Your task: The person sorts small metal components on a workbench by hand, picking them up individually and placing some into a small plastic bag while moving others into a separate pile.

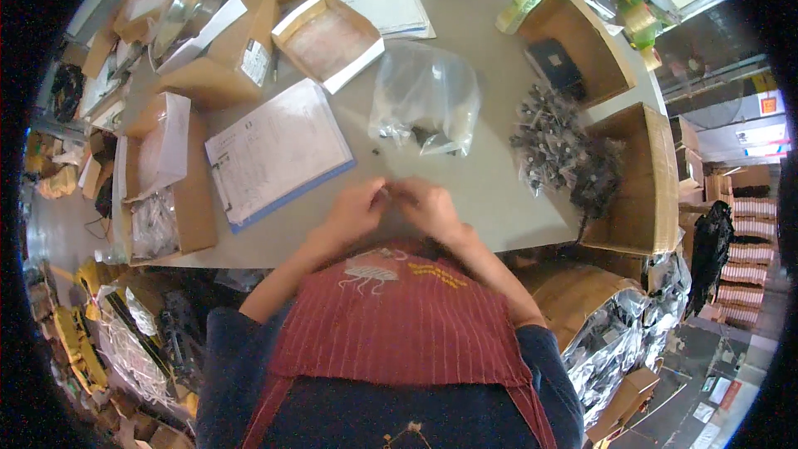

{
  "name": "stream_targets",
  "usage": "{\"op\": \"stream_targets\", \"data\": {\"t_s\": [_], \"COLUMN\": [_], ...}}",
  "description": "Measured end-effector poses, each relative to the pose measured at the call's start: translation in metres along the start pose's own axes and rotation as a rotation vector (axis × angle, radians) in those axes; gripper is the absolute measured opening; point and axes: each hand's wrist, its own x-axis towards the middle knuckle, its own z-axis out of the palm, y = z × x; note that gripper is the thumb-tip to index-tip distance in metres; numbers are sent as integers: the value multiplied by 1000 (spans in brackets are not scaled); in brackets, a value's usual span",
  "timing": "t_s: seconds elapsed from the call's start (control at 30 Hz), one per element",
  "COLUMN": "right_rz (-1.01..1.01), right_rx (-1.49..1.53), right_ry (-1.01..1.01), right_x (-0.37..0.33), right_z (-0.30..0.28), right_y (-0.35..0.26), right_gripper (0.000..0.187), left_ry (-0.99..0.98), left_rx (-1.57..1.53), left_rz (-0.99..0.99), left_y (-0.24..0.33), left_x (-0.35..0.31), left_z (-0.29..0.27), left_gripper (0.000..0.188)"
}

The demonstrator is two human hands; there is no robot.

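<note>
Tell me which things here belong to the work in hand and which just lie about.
Likely in use:
clear plastic bag, beyond left hand and right hand
dark clustered parts
Anything held: unclear

Likely lying about:
pale-green bottle
blue-edged papers

The apron (399,324) is pale-striped maroon, the table (499,208) grey, the bagged bits (422,135) seemingly black.

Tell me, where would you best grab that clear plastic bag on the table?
I'd probably pinch the clear bag by the slack film on its right side, coming from the right: the shallow tray sits close at its far left, and dark bits show toward its near edge.
</note>
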Motion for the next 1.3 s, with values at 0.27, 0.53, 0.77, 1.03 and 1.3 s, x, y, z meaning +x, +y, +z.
{"op": "stream_targets", "data": {"t_s": [0.27, 0.53, 0.77, 1.03, 1.3], "right_rz": [491, 584, 261, 319, 110], "right_rx": [-292, -249, -138, -147, -235], "right_ry": [146, 223, 297, 263, 492], "right_x": [-9, 10, 62, 39, 42], "right_z": [-61, -30, -44, -37, -45], "right_y": [77, 71, 87, 97, 111], "right_gripper": [24, 30, 40, 44, 46], "left_ry": [154, 59, 46, 121, 168], "left_rx": [-335, -652, -875, -1193, -1657], "left_rz": [-204, -241, -297, -339, -384], "left_y": [-11, -13, -4, -22, -6], "left_x": [18, 100, 180, 177, 212], "left_z": [-24, -35, -42, -62, -65], "left_gripper": [15, 16, 18, 15, 10]}}
